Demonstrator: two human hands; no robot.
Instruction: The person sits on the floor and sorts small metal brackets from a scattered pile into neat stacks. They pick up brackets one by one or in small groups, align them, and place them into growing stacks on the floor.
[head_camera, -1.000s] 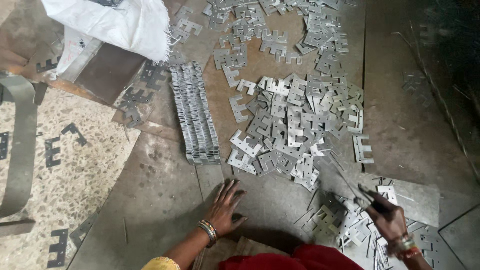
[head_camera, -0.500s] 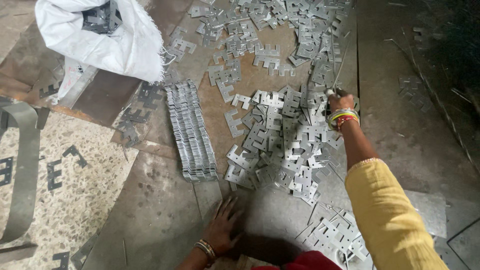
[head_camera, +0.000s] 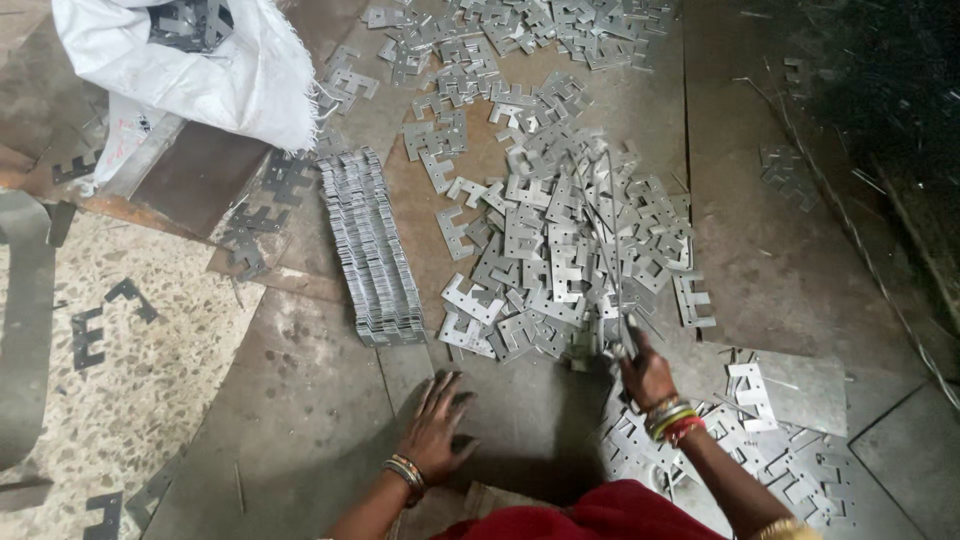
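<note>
1. Change since the earlier frame: the right hand (head_camera: 645, 372), half a second ago stretched far out over the scattered plates, has drawn back to the near edge of the heap; the left hand (head_camera: 436, 425) has stayed flat on the floor.
2. Grip, right: fingers closed around a bundle of thin metal rods (head_camera: 605, 250), whose tips fan out across the loose E-shaped plates (head_camera: 560, 240).
3. Grip, left: fingers spread, palm pressed on the bare metal floor sheet (head_camera: 330, 400), holding nothing and serving as a brace.
4. Location of work: the loose plates lie between the right hand and the upper edge of view; a neat stacked row of plates (head_camera: 370, 250) stands just left of them.
5. Step in hand, as judged: raking the loose plates toward the person with the rods.
6. Next move, as judged, calls for a low, even pull so that the plates slide without riding over one another.
7. Surroundings: a white sack (head_camera: 200, 70) holding more plates at upper left; a further plate pile (head_camera: 780, 460) beside the right wrist.
</note>
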